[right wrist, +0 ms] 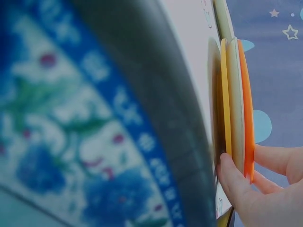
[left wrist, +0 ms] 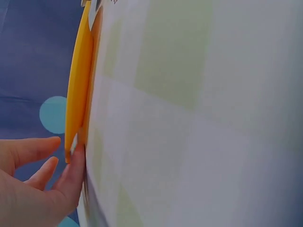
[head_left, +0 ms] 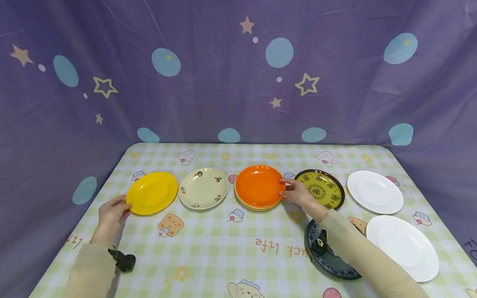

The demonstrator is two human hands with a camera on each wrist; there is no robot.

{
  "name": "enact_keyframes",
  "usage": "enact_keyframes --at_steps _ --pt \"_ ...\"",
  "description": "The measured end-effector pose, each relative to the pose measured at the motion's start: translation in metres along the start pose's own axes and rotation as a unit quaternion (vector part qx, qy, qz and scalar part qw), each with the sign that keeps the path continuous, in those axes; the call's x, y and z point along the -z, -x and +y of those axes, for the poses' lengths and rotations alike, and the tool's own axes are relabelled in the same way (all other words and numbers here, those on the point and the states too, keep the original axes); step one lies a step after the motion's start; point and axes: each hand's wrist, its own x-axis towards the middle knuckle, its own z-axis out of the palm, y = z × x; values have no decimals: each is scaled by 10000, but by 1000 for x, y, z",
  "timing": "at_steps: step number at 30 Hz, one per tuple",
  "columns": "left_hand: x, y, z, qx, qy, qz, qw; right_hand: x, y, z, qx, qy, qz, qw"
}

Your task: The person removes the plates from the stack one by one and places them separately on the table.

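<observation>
Two hands on plates, left hand (head_left: 112, 212) pinching yellow plate (head_left: 152, 192) rim, right hand (head_left: 298, 194) gripping orange plate (head_left: 259, 186) atop stack.

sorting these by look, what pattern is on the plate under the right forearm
Blue floral pattern on the dark-rimmed plate; the right wrist view shows it best.

A purple cloth backdrop (head_left: 209, 69) hangs behind and along both sides of the worktop (head_left: 219, 249), creased in soft folds and printed with pale blue ovals, tan stars and small white dots. The worktop wears a checked cover of light green and white squares, dotted with cartoon bears, cupcakes, strawberries and orange lettering. Even, soft light falls throughout.
</observation>
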Motion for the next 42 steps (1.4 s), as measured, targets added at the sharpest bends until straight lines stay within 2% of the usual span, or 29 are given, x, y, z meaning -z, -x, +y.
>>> enact_keyframes --at_steps 5,8,11,14,17,20,22,27,34,36,42 --pt "-1 -3 1 -415 -621 178 9971 0 1 -1 -12 12 0 10000" --pt "-1 -16 -7 -733 -1266 291 9888 0 1 -1 -9 16 7 10000" --pt "-1 -35 -18 -1259 -1742 315 9761 0 2 -1 18 34 -4 10000" --pt "-4 -49 -28 -1735 -1754 296 9686 1 2 -1 76 61 -26 9999" --pt "-11 -51 -32 -2073 -1362 172 9686 1 2 -2 126 70 -35 9999" --pt "-20 -44 -30 -2268 -873 -76 9700 1 2 -2 174 87 -49 9998" --pt "-26 -38 -28 -2432 -785 -226 9665 1 2 -2 179 68 -53 9998" --pt "-42 -26 -22 -2650 -992 -741 9563 0 2 -2 165 6 -52 9998" --pt "-79 -11 -18 -2435 -1306 -1091 9549 1 2 -1 145 37 -62 9999" --pt "-89 2 -12 -2369 -1247 -1301 9547 1 2 -2 160 39 -76 9998" --pt "-109 61 22 -2326 -1005 -2158 9430 1 3 -3 97 -8 -74 9999"
